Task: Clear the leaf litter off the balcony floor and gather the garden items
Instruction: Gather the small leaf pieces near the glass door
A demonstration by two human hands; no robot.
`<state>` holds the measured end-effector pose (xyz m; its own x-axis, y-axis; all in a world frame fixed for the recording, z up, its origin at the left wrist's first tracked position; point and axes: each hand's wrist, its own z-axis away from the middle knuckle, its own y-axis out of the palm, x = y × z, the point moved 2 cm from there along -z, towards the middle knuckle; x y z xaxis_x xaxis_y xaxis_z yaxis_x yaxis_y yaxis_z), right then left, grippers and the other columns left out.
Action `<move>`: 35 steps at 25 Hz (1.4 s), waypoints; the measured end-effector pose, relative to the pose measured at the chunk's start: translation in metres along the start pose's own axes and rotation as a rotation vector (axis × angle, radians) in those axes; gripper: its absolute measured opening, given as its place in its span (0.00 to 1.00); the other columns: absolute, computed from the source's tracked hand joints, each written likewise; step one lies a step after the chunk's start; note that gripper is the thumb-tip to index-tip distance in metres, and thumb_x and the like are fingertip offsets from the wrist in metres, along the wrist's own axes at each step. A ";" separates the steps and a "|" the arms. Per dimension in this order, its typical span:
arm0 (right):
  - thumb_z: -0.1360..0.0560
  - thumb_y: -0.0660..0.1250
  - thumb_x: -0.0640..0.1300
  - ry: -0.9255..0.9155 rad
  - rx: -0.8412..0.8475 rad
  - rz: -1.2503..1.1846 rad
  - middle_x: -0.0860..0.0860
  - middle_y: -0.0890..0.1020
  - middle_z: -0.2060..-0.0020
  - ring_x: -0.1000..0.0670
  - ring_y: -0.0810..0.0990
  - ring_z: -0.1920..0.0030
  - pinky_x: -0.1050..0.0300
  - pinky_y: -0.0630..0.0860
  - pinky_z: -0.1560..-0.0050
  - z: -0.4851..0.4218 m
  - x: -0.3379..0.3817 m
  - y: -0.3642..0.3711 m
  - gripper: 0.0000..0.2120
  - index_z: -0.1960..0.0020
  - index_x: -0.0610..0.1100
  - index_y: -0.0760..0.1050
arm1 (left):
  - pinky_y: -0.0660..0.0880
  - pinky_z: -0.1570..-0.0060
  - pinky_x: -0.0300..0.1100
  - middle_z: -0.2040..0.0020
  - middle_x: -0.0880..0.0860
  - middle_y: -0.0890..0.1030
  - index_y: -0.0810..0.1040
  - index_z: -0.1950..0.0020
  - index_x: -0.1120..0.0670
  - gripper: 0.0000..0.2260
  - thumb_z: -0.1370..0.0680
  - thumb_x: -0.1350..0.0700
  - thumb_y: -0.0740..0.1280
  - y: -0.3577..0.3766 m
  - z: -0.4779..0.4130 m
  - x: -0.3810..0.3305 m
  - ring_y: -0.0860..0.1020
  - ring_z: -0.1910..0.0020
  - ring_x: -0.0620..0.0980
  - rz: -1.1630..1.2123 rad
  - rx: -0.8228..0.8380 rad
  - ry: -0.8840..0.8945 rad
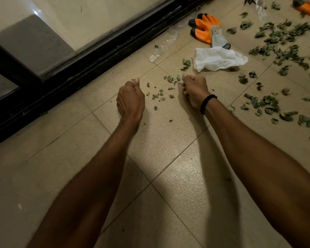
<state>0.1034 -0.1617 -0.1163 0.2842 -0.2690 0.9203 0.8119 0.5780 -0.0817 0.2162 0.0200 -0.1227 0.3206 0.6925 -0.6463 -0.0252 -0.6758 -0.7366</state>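
Small green leaf bits [159, 94] lie on the beige tile floor [168, 140] between my two hands. My left hand [131, 99] rests on the floor as a curled fist with the thumb on top; no leaf shows in it. My right hand [194, 90], with a black band at the wrist, is also curled, knuckles up, its thumb tip touching a leaf cluster [174, 78]. The inside of both palms is hidden. More leaves [283, 43] are strewn thickly at the right. An orange and grey garden glove [207, 27] lies beyond the hands.
A white crumpled plastic glove [217, 58] lies just past my right hand. Clear plastic scraps [161, 48] sit near the black door track [89, 56] along the left. A second orange glove [307, 7] shows at the top right corner.
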 end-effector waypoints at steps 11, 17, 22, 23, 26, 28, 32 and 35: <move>0.26 0.70 0.53 -0.306 0.000 0.605 0.51 0.82 0.61 0.53 0.78 0.59 0.58 0.74 0.57 0.024 -0.004 0.005 0.14 0.54 0.42 0.80 | 0.74 0.50 0.49 0.45 0.57 0.76 0.77 0.34 0.51 0.21 0.22 0.40 0.67 0.011 0.024 -0.010 0.74 0.49 0.54 -0.218 0.288 0.322; 0.24 0.71 0.44 -0.571 0.069 0.934 0.45 0.78 0.51 0.49 0.75 0.50 0.62 0.67 0.53 0.041 -0.020 0.015 0.08 0.47 0.43 0.82 | 0.75 0.53 0.49 0.52 0.56 0.76 0.81 0.45 0.57 0.09 0.18 0.53 0.65 0.009 0.025 -0.019 0.73 0.55 0.52 -0.209 0.232 0.367; 0.21 0.67 0.46 -0.388 0.011 0.741 0.50 0.81 0.53 0.52 0.77 0.52 0.62 0.71 0.53 0.040 -0.019 0.011 0.09 0.50 0.40 0.80 | 0.67 0.61 0.43 0.57 0.49 0.76 0.77 0.51 0.55 0.09 0.18 0.55 0.58 -0.007 0.013 -0.022 0.72 0.60 0.46 0.263 0.176 -0.178; 0.21 0.67 0.47 -0.267 0.025 0.544 0.51 0.82 0.54 0.53 0.78 0.54 0.60 0.74 0.53 0.038 -0.019 0.008 0.10 0.50 0.40 0.80 | 0.66 0.64 0.43 0.62 0.48 0.75 0.77 0.56 0.55 0.09 0.20 0.56 0.58 -0.011 0.007 -0.019 0.71 0.63 0.46 0.425 0.182 -0.325; 0.20 0.65 0.43 0.039 0.129 -0.103 0.48 0.81 0.60 0.56 0.73 0.68 0.64 0.71 0.69 0.044 -0.012 0.007 0.07 0.50 0.39 0.78 | 0.61 0.71 0.40 0.71 0.48 0.73 0.77 0.62 0.55 0.09 0.26 0.56 0.59 -0.028 0.001 -0.006 0.67 0.74 0.45 0.797 0.262 -0.631; 0.19 0.64 0.40 0.072 0.135 -0.186 0.48 0.80 0.61 0.56 0.72 0.69 0.66 0.69 0.71 0.048 -0.008 0.009 0.06 0.49 0.38 0.78 | 0.60 0.73 0.39 0.71 0.49 0.73 0.77 0.61 0.56 0.08 0.27 0.56 0.61 -0.037 0.002 0.003 0.66 0.75 0.44 0.902 0.294 -0.693; 0.22 0.67 0.44 -0.285 0.132 0.410 0.52 0.84 0.56 0.55 0.81 0.54 0.61 0.78 0.51 0.055 -0.010 0.018 0.07 0.49 0.43 0.83 | 0.62 0.73 0.38 0.70 0.50 0.73 0.78 0.58 0.58 0.07 0.24 0.61 0.61 -0.049 0.006 0.023 0.67 0.73 0.44 0.907 0.321 -0.724; 0.26 0.72 0.46 -0.488 0.238 0.732 0.50 0.85 0.52 0.55 0.80 0.50 0.63 0.73 0.44 0.067 -0.021 0.039 0.10 0.47 0.43 0.84 | 0.66 0.72 0.38 0.66 0.52 0.76 0.79 0.58 0.58 0.09 0.22 0.64 0.61 -0.054 0.010 0.037 0.70 0.72 0.44 0.797 0.288 -0.632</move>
<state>0.0944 -0.0820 -0.1134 0.3956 0.5523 0.7338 0.3718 0.6343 -0.6778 0.2201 0.0846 -0.1093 -0.4370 0.1364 -0.8891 -0.2618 -0.9649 -0.0193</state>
